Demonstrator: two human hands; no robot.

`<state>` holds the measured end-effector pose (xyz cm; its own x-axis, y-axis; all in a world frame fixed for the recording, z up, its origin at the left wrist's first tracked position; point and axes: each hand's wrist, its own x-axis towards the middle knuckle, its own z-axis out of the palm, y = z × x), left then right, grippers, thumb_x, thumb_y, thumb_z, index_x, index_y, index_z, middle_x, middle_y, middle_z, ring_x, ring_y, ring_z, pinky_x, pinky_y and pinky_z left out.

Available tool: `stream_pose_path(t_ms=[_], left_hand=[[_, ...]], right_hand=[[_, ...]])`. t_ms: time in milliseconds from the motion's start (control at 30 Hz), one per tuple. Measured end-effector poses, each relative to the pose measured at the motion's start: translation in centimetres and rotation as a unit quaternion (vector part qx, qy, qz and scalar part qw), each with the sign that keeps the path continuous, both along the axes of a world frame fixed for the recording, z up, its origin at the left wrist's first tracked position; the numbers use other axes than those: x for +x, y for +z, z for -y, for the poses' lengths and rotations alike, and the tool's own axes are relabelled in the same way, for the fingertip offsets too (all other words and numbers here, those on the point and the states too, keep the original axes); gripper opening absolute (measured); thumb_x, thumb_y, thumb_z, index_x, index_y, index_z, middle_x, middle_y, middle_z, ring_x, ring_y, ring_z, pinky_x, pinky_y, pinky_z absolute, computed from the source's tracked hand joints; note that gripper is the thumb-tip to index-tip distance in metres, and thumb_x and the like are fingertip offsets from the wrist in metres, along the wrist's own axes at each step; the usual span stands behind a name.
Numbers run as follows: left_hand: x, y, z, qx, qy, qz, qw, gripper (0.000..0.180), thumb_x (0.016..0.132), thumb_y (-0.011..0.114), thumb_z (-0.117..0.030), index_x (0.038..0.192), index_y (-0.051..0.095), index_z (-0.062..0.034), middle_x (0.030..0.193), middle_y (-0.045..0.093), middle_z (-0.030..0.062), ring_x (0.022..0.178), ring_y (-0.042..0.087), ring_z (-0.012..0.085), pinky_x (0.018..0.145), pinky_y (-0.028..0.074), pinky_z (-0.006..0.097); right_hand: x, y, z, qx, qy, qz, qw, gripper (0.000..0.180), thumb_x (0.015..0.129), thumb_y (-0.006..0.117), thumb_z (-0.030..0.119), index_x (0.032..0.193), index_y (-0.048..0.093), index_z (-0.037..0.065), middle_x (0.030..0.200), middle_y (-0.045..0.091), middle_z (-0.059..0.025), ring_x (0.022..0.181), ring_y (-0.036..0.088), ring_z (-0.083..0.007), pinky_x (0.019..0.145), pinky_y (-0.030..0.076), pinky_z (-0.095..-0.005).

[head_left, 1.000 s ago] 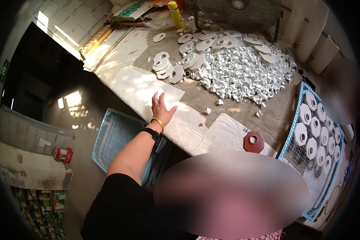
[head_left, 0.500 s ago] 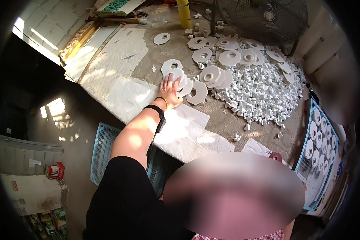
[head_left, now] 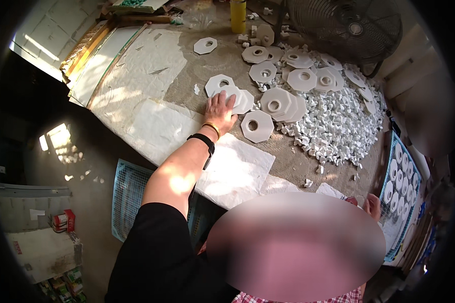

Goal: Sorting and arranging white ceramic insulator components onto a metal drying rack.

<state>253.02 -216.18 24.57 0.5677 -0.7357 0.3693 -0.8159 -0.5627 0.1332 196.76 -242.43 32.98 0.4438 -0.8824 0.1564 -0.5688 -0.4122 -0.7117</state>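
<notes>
My left hand (head_left: 220,112) reaches over the table with its fingers bent on a small overlapping group of white octagonal plates (head_left: 244,102), thumb at the near edge. Each plate has a round hole or ring in its middle. Just right of the hand, one separate octagonal plate (head_left: 257,127) lies flat. Beyond it is a fanned stack of plates (head_left: 283,104). Low on the right, my right hand (head_left: 373,207) shows only in part beside a small dark red object (head_left: 352,200). Its fingers are curled, and a blurred patch hides the rest.
A heap of small white pieces (head_left: 333,126) covers the table's right side, with more plates on top. Behind stand a fan (head_left: 356,30) and a yellow cylinder (head_left: 238,17). A blue mesh tray (head_left: 389,207) holding white parts is at right; another blue tray (head_left: 129,199) sits below the table edge.
The view has shifted slightly. The plates under my left hand lie closer together, and the near right plate now lies apart from them. My right hand has come further into sight.
</notes>
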Motion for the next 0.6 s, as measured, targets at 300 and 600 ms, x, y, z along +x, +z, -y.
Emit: stream_pose_path(t_ms=[300,600], left_hand=[[3.8,0.1,3.8,0.158,-0.058,0.026,0.985,0.067,0.079,0.073,-0.036,0.137,0.045,-0.0142,0.132,0.047,0.0164,0.115,0.05,0.0323,0.096,0.037,0.048],[13.5,1.6,11.1,-0.14,0.08,-0.195,0.967,0.043,0.081,0.064,-0.027,0.118,0.059,-0.0054,0.097,0.069,0.0232,0.085,0.068,0.0396,0.075,0.056,0.043]], right_hand=[[32.4,-3.8,-6.1,0.288,0.327,-0.089,0.896,0.053,0.093,0.067,0.035,0.126,0.053,-0.004,0.097,0.066,-0.0142,0.077,0.066,-0.0175,0.073,0.054,-0.0322],[44.0,-12.7,0.7,0.242,0.199,-0.236,0.92,0.048,0.085,0.071,0.045,0.1,0.065,0.0,0.082,0.069,-0.019,0.077,0.07,-0.0269,0.073,0.053,-0.0377]])
